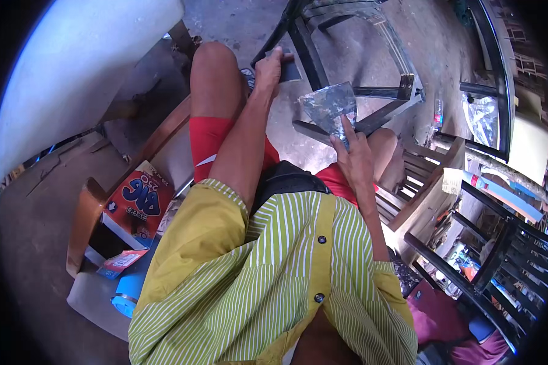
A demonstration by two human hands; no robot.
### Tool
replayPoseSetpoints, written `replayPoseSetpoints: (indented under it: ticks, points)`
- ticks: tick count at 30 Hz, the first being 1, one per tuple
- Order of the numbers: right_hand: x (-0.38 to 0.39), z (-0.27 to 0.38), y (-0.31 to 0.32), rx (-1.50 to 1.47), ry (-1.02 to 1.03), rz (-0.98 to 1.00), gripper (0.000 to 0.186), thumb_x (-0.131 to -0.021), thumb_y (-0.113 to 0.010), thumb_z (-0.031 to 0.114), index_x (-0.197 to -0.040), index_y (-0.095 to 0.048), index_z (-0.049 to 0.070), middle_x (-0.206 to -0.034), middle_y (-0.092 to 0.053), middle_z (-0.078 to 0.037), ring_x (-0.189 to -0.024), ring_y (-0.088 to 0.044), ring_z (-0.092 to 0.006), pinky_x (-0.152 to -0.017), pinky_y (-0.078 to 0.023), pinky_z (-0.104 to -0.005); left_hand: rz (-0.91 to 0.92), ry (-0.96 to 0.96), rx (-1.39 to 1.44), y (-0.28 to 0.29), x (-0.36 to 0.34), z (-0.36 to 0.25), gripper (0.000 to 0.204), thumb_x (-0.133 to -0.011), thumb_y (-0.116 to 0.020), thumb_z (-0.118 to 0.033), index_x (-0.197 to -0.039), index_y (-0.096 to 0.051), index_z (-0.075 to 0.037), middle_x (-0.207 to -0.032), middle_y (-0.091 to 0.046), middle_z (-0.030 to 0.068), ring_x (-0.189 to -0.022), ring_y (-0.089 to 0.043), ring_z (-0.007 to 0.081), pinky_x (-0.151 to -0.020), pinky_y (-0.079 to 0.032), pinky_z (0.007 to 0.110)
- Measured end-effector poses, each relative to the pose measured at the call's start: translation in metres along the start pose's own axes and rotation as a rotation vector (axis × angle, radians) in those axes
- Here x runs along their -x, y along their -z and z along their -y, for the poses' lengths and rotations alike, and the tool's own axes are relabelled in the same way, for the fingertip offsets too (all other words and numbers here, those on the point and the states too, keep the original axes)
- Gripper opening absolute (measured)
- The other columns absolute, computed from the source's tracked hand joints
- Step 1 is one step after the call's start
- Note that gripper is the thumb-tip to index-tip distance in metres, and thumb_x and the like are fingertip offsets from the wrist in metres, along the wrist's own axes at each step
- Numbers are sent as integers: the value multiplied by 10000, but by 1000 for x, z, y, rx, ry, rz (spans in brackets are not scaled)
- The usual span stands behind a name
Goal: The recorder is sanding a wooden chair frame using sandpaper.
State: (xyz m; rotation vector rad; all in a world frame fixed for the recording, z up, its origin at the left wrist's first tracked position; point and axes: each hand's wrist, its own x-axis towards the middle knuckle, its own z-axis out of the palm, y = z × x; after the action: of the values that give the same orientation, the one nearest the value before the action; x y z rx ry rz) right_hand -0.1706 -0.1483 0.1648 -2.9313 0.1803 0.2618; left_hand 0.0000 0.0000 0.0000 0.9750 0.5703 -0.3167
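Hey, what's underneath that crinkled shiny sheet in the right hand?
Under the crinkled sheet, held up by the right hand, a black metal frame and concrete floor show. Whatever lies directly beneath stays covered.

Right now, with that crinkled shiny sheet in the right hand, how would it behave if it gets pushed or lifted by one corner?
The crinkled sheet looks thin and creased, so probably floppy and light. The right hand pinches only its lower edge; it likely sags or flutters. Its glossy surface may be slippery.

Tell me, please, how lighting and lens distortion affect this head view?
Head view: fisheye bends the black metal frame and blacks out the corners; daylight glares off the crinkled foil sheet in the right hand; the left hand is sharp.
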Motion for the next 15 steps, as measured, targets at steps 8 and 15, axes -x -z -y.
replayPoseSetpoints:
  ticks: [8,15]
  points:
    - [3,-25,-17,-80,42,-241,560,-860,-562,378,-1365,-387,212,-856,-548,-163,-683,-575,-342,-572,-490,-430,118,-192,-425,-9,20,-38,505,-931,-471,-461,-912,-711,-17,-635,-571,11,-592,-512,95,-537,-395,262]
    - [13,-1,27,-197,40,-479,567,-827,-612,390,-1341,-430,237,-899,-490,-103,-645,-549,-271,-506,-484,-332,709,-520,-383,-55,52,-63,483,-958,-459,-377,-1215,-509,28,-953,-578,18,-825,-511,106,-762,-420,256]
